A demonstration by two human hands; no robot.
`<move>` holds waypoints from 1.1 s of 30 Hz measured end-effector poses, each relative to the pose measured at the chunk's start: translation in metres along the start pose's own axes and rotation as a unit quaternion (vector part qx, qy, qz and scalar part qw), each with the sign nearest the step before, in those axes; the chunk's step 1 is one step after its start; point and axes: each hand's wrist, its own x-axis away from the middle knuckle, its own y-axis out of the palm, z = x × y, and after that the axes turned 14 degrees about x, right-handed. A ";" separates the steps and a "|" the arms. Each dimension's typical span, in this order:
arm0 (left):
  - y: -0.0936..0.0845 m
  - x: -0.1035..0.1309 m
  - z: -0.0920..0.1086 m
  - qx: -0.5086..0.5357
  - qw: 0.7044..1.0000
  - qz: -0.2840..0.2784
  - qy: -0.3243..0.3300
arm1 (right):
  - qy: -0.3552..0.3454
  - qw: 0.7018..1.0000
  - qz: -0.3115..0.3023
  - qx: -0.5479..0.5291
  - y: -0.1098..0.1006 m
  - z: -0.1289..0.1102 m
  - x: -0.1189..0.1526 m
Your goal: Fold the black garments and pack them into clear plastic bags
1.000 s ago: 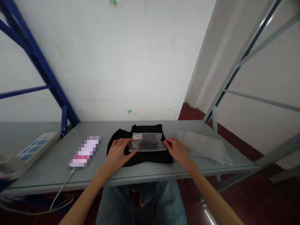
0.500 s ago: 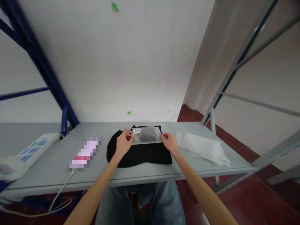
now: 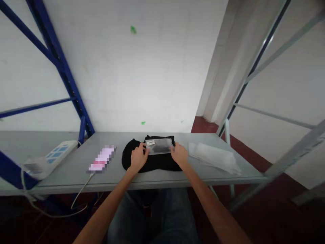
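Note:
A flat clear plastic bag (image 3: 162,146) with a small white label (image 3: 150,143) at its upper left lies across a black folded cloth item (image 3: 162,163). My left hand (image 3: 139,158) grips the bag's left edge, thumb and fingers closed near the label. At the opposite end, my right hand (image 3: 179,154) has its fingers bent around the right edge. The black cloth spreads out under the bag and both hands. Its exact kind cannot be made out.
Translucent plastic bags (image 3: 213,156) lie to the right on the grey table (image 3: 157,184). Left of the cloth is a pixelated phone (image 3: 102,159) with a white cable (image 3: 82,193). A white power strip (image 3: 59,154) sits farther left. Blue metal posts (image 3: 68,74) and a white wall stand behind.
The view has shifted, so the table's contents appear displaced. Both hands remain at the two ends of the clear bag, which stays on the black cloth.

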 end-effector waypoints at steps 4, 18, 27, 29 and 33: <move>-0.005 -0.004 -0.006 0.089 0.996 -0.028 -0.015 | 0.013 0.997 -0.075 -0.031 -0.006 0.009 -0.017; -0.010 -0.005 -0.006 0.101 0.987 0.086 0.094 | -0.009 0.997 0.076 -0.017 -0.017 0.005 0.001; 0.004 -0.003 -0.004 -0.062 0.993 0.096 0.019 | -0.015 0.985 0.167 -0.051 0.008 -0.028 0.007; 0.011 0.012 -0.004 -0.090 0.986 0.103 0.096 | -0.105 0.975 0.188 -0.061 0.019 -0.029 0.027; 0.026 0.035 -0.017 -0.091 0.983 0.051 0.153 | -0.211 0.964 0.154 -0.042 0.040 -0.017 0.055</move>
